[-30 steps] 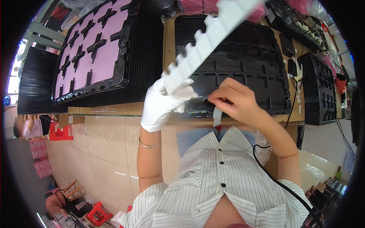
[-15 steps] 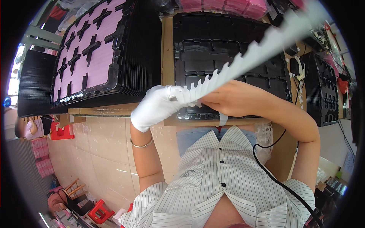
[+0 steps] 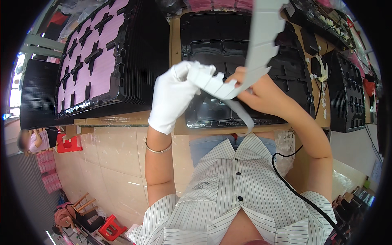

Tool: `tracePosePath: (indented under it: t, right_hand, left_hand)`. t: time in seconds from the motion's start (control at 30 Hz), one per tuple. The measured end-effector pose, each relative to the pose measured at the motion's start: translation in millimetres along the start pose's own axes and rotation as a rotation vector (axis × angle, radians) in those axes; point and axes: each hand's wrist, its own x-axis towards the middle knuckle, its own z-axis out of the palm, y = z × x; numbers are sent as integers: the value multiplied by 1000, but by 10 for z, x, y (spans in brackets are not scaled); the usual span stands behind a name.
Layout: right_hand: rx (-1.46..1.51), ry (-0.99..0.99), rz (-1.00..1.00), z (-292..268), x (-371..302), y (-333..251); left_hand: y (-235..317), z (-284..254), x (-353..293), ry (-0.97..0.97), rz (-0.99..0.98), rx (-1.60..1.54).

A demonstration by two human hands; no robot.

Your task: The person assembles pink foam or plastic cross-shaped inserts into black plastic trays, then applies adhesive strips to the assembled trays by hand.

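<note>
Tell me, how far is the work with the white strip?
Done: the left tray already holds pink pieces. In hand: the gloved left hand and bare right hand hold the notched white strip. Left: the black tray beneath looks empty.

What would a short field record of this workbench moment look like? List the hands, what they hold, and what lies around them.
Left hand: left hand, in a white glove, grips the near end of the strip
Right hand: right hand, bare, pinches the strip beside the fold
Held thing: long white notched strip, bent between the hands, far end rising
Under the hands: black moulded tray, empty compartments
To the left: stack of black trays with pink inserts
To the right: another black tray stack
Surface: wooden bench
</note>
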Motion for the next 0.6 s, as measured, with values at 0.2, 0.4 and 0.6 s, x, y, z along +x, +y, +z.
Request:
tracePosePath:
  t: [0.2, 0.4, 0.6]
  right_hand:
    - [833, 209, 466, 94, -191, -60]
    - [711, 392, 454, 164, -432, -230]
    - [104, 686, 27, 276, -723, -92]
  left_hand:
    - [177, 143, -14, 46, -76, -115]
    - [127, 415, -206, -10, -168, -199]
    - [51, 662, -255, -59, -198, -206]
